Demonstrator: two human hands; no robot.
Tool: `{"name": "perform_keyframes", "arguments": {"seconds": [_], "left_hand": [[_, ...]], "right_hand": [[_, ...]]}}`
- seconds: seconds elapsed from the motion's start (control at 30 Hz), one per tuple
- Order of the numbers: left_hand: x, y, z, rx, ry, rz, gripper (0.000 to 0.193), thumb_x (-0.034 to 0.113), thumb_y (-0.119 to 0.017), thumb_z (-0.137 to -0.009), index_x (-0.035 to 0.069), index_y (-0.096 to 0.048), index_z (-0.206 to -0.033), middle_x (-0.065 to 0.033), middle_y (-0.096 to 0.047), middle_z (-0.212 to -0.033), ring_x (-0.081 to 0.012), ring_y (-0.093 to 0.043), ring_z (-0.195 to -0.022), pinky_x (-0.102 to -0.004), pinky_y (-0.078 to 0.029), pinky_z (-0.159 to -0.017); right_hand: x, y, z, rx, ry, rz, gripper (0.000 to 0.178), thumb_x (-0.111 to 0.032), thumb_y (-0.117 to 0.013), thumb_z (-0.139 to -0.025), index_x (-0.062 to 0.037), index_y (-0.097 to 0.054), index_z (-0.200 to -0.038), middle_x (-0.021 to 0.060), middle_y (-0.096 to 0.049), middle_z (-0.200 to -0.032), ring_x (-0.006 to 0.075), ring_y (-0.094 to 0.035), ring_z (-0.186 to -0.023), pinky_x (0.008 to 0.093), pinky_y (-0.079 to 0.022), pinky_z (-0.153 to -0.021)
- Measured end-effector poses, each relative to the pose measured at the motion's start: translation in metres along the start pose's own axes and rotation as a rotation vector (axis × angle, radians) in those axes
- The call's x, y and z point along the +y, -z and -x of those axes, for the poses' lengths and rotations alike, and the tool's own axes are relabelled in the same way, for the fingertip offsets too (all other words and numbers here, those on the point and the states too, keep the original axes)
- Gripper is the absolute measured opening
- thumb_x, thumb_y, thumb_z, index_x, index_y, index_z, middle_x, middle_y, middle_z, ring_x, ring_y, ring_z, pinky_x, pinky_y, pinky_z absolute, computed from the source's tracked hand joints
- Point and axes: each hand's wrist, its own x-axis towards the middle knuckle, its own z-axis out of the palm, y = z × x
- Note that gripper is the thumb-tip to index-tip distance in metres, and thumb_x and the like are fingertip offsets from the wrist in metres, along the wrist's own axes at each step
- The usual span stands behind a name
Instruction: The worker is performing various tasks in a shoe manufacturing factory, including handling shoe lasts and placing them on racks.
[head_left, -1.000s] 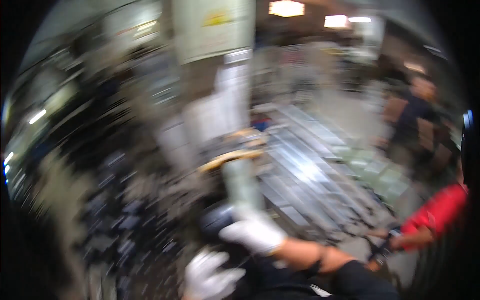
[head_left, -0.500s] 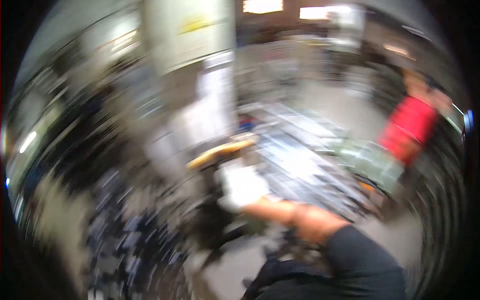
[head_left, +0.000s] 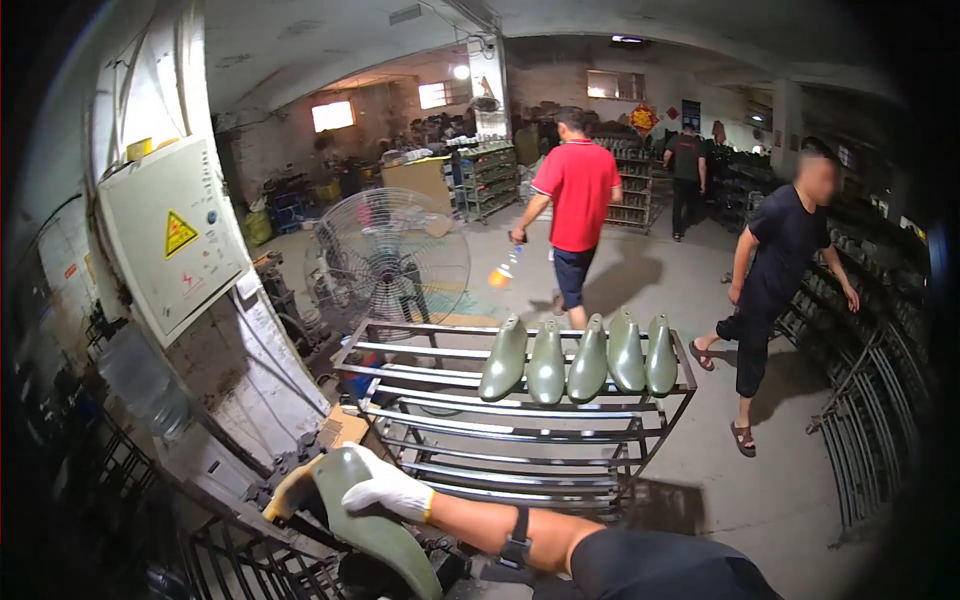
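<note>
My right hand [head_left: 395,490], in a white knitted glove with a yellowish cuff, grips a green shoe last [head_left: 365,530] near its upper end. The last slants down toward the lower edge of the picture. Close on its left is a tan-orange curved shape [head_left: 293,488]; I cannot tell what it is or whether the last touches it. No part of my left hand or arm can be made out. Beyond my right hand, several similar green lasts [head_left: 590,360] stand in a row on the right end of a metal rack [head_left: 490,434] with barred tiers.
A large floor fan [head_left: 388,255] stands behind the rack. On the left a pale electrical cabinet [head_left: 172,240] hangs on a pillar. A person in a red shirt [head_left: 580,195] and a person in dark clothes [head_left: 780,260] walk beyond the rack. More racks [head_left: 860,400] line the right side.
The view has swung right and sharpened from a blur. My white-gloved hand now appears lower and farther left, with the last clear in it. The red-shirted person has shifted toward the middle.
</note>
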Motion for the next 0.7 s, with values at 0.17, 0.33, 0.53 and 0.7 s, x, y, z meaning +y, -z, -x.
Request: {"name": "perform_keyframes", "arguments": {"seconds": [0.17, 0.33, 0.53, 0.7], "left_hand": [[-0.045, -0.077, -0.125, -0.164, 0.292, 0.041, 0.042, 0.018, -0.055, -0.111, -0.005, -0.051, -0.146, -0.0199, -0.069, -0.122, -0.0381, -0.07, -0.104, -0.0474, -0.059, -0.093], [-0.037, -0.163, -0.268, -0.267, 0.036, -0.275, 0.033, 0.014, -0.066, -0.096, -0.002, -0.062, -0.125, -0.0146, -0.07, -0.098, -0.0278, -0.069, -0.067, -0.0411, -0.061, -0.056], [-0.089, -0.208, -0.433, -0.307, 0.16, -0.616, 0.029, 0.021, -0.075, -0.095, 0.003, -0.069, -0.117, -0.0106, -0.072, -0.093, -0.0214, -0.068, -0.066, -0.0359, -0.056, -0.05], [-0.129, -0.252, -0.463, -0.333, 0.032, -0.92, 0.034, 0.034, -0.084, -0.092, 0.001, -0.076, -0.096, -0.0043, -0.068, -0.075, -0.0132, -0.059, -0.057, -0.0295, -0.045, -0.048]], "right_hand": [[-0.018, 0.081, 0.026, 0.096, -0.053, -0.612, 0.079, -0.024, -0.071, -0.099, -0.0083, -0.035, -0.167, 0.0082, -0.058, -0.147, 0.0179, -0.059, -0.129, 0.0349, -0.049, -0.113], [-0.002, 0.179, 0.078, 0.468, -0.117, 0.241, 0.061, -0.036, -0.069, -0.106, 0.0032, -0.054, -0.15, 0.0141, -0.069, -0.131, 0.0193, -0.068, -0.115, 0.0346, -0.057, -0.099], [0.0, 0.277, 0.144, 0.9, -0.193, -0.475, 0.04, -0.03, -0.072, -0.105, -0.0003, -0.061, -0.128, 0.0174, -0.07, -0.111, 0.0292, -0.074, -0.094, 0.0426, -0.063, -0.081], [-0.013, 0.309, 0.125, 1.03, -0.035, -0.463, 0.03, -0.026, -0.074, -0.103, -0.0024, -0.062, -0.117, 0.0095, -0.068, -0.086, 0.0234, -0.071, -0.07, 0.0391, -0.061, -0.062]]}}
